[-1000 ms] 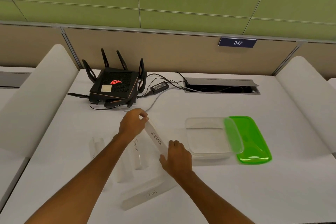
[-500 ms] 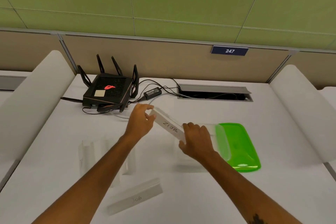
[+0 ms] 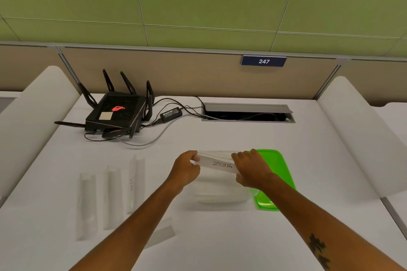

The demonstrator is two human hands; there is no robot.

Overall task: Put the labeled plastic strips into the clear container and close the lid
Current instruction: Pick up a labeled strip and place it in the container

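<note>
Item 1, strip marked "ZEBRA" (image 3: 220, 164): the left hand (image 3: 185, 169) is pinching its left end and the right hand (image 3: 251, 169) is gripping its right end, both closed on it. The strip is hanging lengthwise above the clear container (image 3: 222, 192), apparently not yet inside (whether it is touching the far rim cannot be told).

Item 2, clear container: it is sitting open on the white surface (image 3: 220, 237), directly under the two hands. Its interior is looking empty, though the clear walls are making this hard to confirm.

Item 3, green lid (image 3: 277, 174): it is lying flat just beside the container on the right, partly hidden behind the right forearm. It is not on the container.

Item 4, remaining strips: three are lying side by side, well apart from the container on the left, namely the leftmost strip (image 3: 86, 207), the middle strip (image 3: 112, 196) and the strip with faint writing (image 3: 135, 182) (lettering too faint to read). A fourth strip (image 3: 163, 232) is lying nearer the person, mostly covered by the left forearm.

Status, as a judgement: the first strip is being delivered and nothing is yet stowed. Four strips are waiting to be moved, and closing the lid is coming last.
</note>
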